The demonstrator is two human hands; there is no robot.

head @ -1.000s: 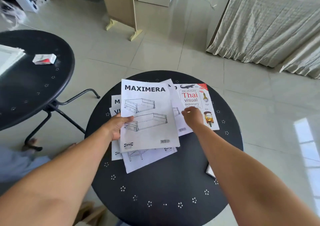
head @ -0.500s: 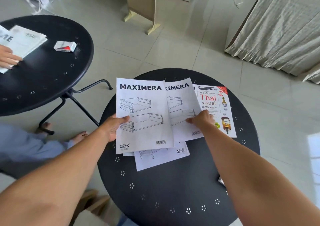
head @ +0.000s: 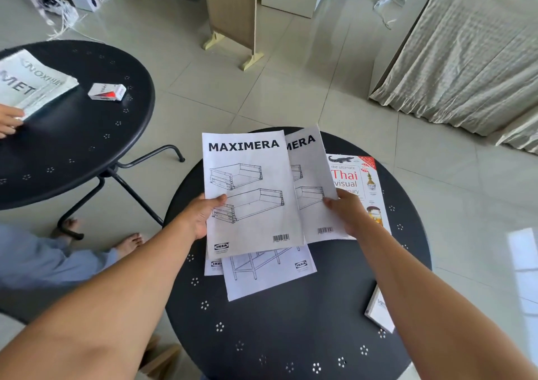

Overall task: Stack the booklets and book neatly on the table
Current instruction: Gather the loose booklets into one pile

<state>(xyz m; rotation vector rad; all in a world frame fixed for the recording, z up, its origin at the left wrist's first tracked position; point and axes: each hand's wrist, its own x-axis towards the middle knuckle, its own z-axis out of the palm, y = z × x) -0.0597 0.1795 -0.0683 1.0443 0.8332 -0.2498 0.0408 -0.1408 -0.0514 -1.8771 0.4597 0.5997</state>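
On the round black table (head: pixel 291 336) my left hand (head: pixel 201 213) grips a white MAXIMERA booklet (head: pixel 250 193) by its left edge. My right hand (head: pixel 346 213) holds a second MAXIMERA booklet (head: pixel 313 175) by its right edge; it lies partly under the first. Beneath them two more white booklets (head: pixel 270 272) lie flat and skewed. The Thai visual dictionary book (head: pixel 358 175) lies at the right, half covered by the second booklet and my right hand. Another small booklet (head: pixel 378 312) shows under my right forearm.
A second black table (head: pixel 72 135) stands at the left with white booklets (head: pixel 26 82), a red-and-white pack (head: pixel 107 92) and another person's hand (head: pixel 8 120). That person's feet (head: pixel 128 244) rest on the tiled floor. A wooden panel (head: pixel 233 15) and curtain (head: pixel 465 53) stand behind.
My right hand has drawn the second MAXIMERA booklet out to the right from under the top one. My left hand keeps its grip on the top booklet. The view shifted.
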